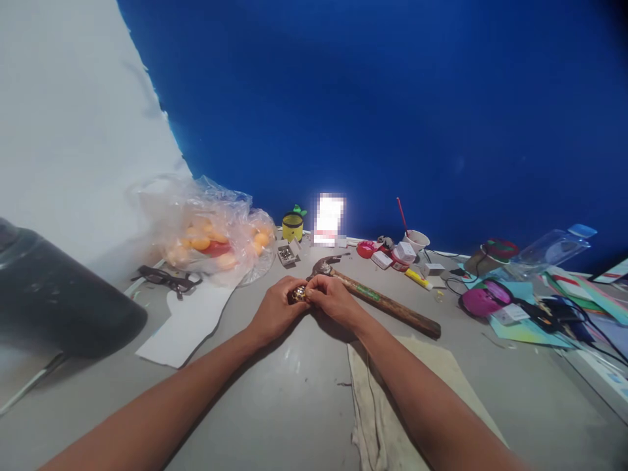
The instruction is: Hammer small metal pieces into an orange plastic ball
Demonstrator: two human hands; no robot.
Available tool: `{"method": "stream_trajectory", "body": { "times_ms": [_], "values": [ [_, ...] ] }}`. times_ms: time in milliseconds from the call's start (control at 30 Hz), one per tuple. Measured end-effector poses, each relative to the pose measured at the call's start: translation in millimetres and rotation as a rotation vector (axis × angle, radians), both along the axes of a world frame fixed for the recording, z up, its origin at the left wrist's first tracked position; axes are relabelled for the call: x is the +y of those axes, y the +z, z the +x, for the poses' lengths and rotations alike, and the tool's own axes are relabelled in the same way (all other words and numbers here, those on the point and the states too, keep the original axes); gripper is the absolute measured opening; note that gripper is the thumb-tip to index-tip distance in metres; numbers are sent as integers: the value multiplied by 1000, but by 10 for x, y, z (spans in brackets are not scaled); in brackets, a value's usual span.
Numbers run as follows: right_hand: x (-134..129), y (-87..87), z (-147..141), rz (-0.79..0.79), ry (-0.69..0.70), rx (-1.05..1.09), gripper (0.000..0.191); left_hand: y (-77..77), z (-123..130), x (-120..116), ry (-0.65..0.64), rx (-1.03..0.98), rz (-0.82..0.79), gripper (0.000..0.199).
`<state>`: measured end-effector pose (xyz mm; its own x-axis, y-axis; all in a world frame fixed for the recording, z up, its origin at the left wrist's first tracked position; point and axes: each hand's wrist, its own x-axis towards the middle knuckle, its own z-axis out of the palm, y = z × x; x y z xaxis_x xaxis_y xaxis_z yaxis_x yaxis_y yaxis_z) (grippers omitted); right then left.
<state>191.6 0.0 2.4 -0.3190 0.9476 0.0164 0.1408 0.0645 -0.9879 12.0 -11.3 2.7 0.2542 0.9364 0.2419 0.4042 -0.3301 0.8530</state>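
My left hand [279,310] is closed around a small dark, round ball [297,294] covered with shiny gold and silver studs. The fingers of my right hand [332,299] are pinched together against the ball's right side; whatever sits between those fingertips is too small to make out. Just behind both hands lies a claw hammer [383,299], its metal head near my right fingers and its wooden handle running off to the right. Farther back stands a small open box [288,254] of shiny metal bits.
Clear plastic bags [210,229] of orange balls lie back left, near black glasses [167,278] and white paper [189,333]. A dark cylinder [63,294] looms at left. Beige cloth [441,373] lies under my right forearm. A paper cup [417,241] and plastic bottle [552,252] are at right.
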Motion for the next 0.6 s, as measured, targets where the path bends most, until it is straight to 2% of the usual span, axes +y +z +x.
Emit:
{"method": "stream_trajectory", "body": {
  "times_ms": [200,500,600],
  "values": [
    [15,27,13,188,-7,-134,8,13,-13,17,-11,3,-21,28],
    [62,90,60,196,118,-91,9,31,-20,26,-32,24,-16,30],
    [79,74,65,246,112,-163,10,47,-15,25,-32,45,-7,31]
  ]
}}
